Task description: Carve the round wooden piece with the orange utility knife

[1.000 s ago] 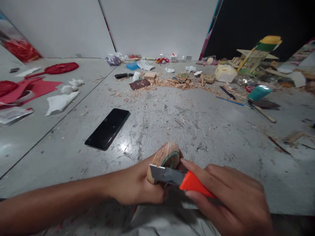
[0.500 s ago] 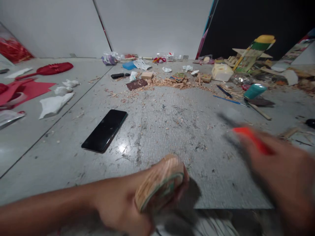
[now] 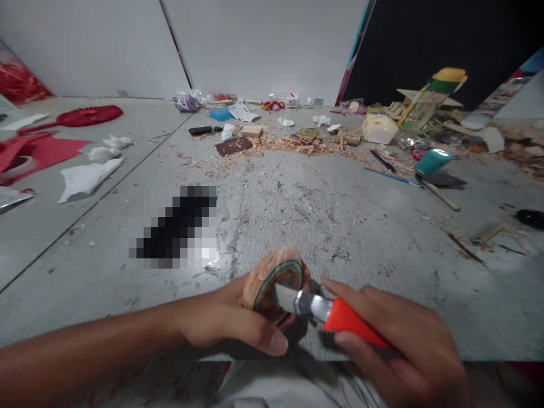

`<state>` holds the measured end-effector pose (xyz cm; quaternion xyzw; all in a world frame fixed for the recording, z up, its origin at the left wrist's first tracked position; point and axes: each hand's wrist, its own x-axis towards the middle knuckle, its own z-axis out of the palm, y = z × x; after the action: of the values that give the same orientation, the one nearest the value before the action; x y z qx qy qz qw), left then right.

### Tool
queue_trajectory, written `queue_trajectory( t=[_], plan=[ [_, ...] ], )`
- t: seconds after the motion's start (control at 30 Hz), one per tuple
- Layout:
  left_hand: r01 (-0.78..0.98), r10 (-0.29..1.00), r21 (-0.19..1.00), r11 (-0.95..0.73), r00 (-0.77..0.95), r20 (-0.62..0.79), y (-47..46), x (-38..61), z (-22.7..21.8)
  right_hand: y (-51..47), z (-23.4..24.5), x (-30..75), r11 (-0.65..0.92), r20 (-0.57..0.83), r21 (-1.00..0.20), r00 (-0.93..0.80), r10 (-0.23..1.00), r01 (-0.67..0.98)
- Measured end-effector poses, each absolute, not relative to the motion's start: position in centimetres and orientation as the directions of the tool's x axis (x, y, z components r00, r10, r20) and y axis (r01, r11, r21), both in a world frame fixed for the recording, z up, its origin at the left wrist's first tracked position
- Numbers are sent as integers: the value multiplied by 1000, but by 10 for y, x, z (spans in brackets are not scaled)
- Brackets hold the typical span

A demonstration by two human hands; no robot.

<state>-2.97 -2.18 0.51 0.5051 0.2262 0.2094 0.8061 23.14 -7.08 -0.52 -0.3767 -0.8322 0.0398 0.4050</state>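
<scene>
A round carved piece of wood (image 3: 256, 283) with green lines on its face is gripped in my left hand (image 3: 238, 317), thumb along its lower edge. It is tilted up near the front edge of the table. My right hand (image 3: 408, 334) is closed around the orange handle of a craft knife (image 3: 351, 322) with a silver collar. The knife's blade points left and lies over the carved face of the wood; whether the tip touches it I cannot tell. Part of the wood is hidden behind the blade and my fingers.
Wood shavings (image 3: 272, 146) and small blocks spread across the back of the grey table (image 3: 289, 204). A pixelated dark shape (image 3: 174, 226) lies left of centre. At the right are a teal cylinder (image 3: 433, 162), a blue thin tool (image 3: 391, 175) and scraps; red cloth (image 3: 59, 154) and tissues lie left.
My right hand has brought the knife leftward from the right side to the carved face of the wood. My left hand has shifted slightly, turning the wood's face more into view.
</scene>
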Motion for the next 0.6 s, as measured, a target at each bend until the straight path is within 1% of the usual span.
queue_trajectory(
  t=[0.1, 0.17, 0.27, 0.4, 0.53, 0.6],
  plan=[
    [-110, 580, 933, 342, 806, -117, -22, -29, 6, -63, -3, 221, 737, 632, -362, -430, 644, 571],
    [-112, 604, 940, 324, 789, -114, -23, -27, 7, -61, 0, 218, 745, 628, -314, -460, 628, 589],
    [-65, 586, 948, 311, 799, -137, -24, -26, 10, -61, 3, 218, 752, 635, -257, -480, 605, 607],
    [-47, 597, 967, 252, 794, -117, -26, -26, 12, -60, 3, 220, 748, 643, -269, -465, 608, 607],
    [37, 619, 980, 197, 770, -154, -31, -29, 12, -62, 2, 220, 737, 643, -285, -448, 621, 612],
    [39, 624, 982, 186, 767, -149, -32, -30, 11, -65, 1, 217, 734, 654, -282, -437, 618, 617]
  ],
)
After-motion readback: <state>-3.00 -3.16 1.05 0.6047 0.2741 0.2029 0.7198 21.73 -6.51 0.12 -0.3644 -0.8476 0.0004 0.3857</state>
